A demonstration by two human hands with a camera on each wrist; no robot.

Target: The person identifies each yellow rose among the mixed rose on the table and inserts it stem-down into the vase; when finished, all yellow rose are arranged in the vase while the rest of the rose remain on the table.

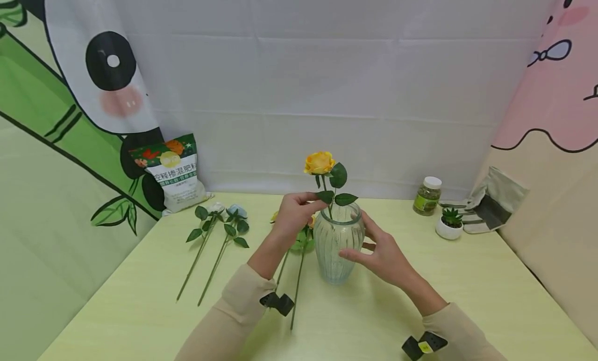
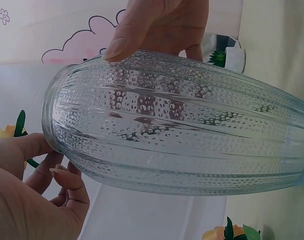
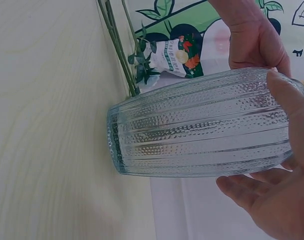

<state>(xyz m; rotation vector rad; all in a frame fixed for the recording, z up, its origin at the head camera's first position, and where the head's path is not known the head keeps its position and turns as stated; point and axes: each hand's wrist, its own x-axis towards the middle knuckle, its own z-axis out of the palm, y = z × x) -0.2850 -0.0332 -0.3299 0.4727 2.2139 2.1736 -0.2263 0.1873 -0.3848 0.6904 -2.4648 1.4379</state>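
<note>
The left grip (image 1: 293, 214) has its fingers curled and seems to pinch the open yellow rose with dark green leaves (image 1: 320, 163), though foliage hides the exact contact. The rose stands upright over the mouth of a clear, ribbed glass vase (image 1: 337, 249), its stem passing inside the rim. A light pinch should do best: guide the stem straight down, easing the lowest leaves past the lip so they don't fold. The right grip (image 1: 385, 257) curves around the vase's side, thumb on the near face, a sound brace against tipping. The vase stands on the pale yellow-green surface (image 1: 374, 319). Long-stemmed yellow roses (image 1: 303, 242) lie just beside it, under the left forearm, which is best lifted clear when withdrawn.
</note>
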